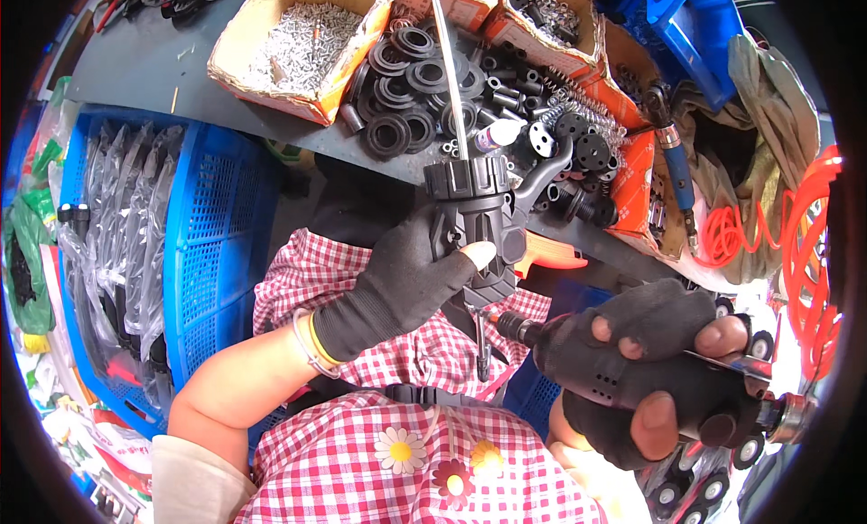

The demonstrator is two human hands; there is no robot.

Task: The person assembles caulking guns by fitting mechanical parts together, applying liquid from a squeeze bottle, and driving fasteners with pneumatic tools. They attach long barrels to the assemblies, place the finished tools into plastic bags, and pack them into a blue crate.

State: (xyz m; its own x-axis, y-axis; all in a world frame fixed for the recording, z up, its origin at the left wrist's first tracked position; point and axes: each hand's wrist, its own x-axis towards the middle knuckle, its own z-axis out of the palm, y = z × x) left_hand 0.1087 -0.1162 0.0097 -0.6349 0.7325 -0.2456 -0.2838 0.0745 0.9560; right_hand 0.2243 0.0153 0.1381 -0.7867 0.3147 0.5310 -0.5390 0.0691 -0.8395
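Note:
My left hand, in a dark fingerless glove, grips a black plastic spray-gun body with a ribbed collar, an orange trigger and a thin metal rod rising from its top. My right hand, also gloved, is closed around a black pneumatic screwdriver. Its bit end points left and touches the underside of the spray-gun body. Both are held above my lap, over a red checked apron.
A grey bench ahead carries cardboard boxes of screws, black rubber rings, springs and small black parts. A blue crate of bagged parts stands at left. Orange coiled air hose hangs at right beside a blue-handled tool.

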